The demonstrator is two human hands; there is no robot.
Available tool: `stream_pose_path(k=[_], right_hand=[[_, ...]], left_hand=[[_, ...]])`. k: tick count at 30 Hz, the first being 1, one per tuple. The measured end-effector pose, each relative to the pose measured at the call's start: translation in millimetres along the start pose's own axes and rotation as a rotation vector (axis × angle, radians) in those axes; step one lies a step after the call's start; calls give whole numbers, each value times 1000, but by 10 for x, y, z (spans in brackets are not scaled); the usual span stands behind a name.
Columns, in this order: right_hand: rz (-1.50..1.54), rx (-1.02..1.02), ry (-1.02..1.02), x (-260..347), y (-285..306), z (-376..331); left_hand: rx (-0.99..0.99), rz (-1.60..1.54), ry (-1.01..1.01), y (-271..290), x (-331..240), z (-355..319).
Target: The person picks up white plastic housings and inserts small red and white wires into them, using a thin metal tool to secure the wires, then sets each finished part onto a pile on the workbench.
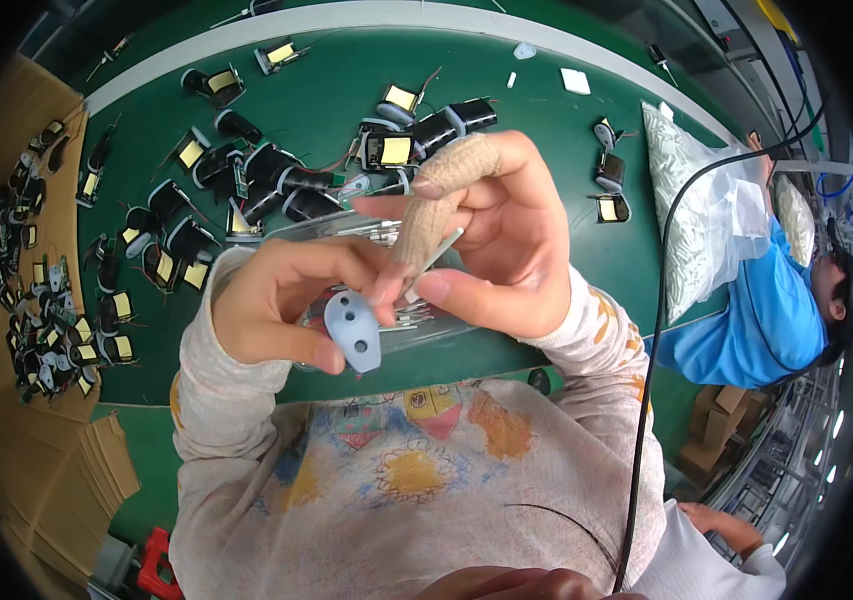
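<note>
Green table [571,125]: black parts [268,163], apparently wired, 3 near a bag [684,200].

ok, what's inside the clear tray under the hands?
Thin white pieces show inside the clear tray, toward its far and near edges. The left hand, right hand and grey-blue part cover the middle; contents there can't be seen.

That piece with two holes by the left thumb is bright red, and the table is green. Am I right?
Not quite: the piece with two holes is pale blue-grey, not bright red. The head view shows it by the left thumb, and the table is green.
</note>
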State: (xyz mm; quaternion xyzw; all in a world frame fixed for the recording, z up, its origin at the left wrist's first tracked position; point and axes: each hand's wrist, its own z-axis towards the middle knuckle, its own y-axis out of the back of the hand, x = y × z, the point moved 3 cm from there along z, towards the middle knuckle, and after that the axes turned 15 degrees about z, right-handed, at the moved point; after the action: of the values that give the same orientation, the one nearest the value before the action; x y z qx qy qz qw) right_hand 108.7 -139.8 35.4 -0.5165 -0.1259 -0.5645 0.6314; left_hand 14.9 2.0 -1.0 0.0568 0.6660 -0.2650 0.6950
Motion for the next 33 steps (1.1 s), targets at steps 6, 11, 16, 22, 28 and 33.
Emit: stream_pose_path(k=[6, 11, 16, 22, 28, 33], right_hand=[[146, 39, -55, 22, 29, -2], [-48, 144, -70, 33, 36, 68], [-495, 101, -48, 107, 6, 61], [-571, 132, -40, 207, 21, 78], [-679, 142, 29, 226, -12, 72], [-632, 100, 81, 300, 11, 63]], left_hand=[[122, -161, -79, -52, 21, 70], [50, -51, -121, -63, 51, 52], [-72, 43, -101, -51, -15, 38], [-84, 68, -127, -37, 11, 35], [-76, -13, -111, -32, 35, 46], [-81, 19, -130, -22, 14, 19]])
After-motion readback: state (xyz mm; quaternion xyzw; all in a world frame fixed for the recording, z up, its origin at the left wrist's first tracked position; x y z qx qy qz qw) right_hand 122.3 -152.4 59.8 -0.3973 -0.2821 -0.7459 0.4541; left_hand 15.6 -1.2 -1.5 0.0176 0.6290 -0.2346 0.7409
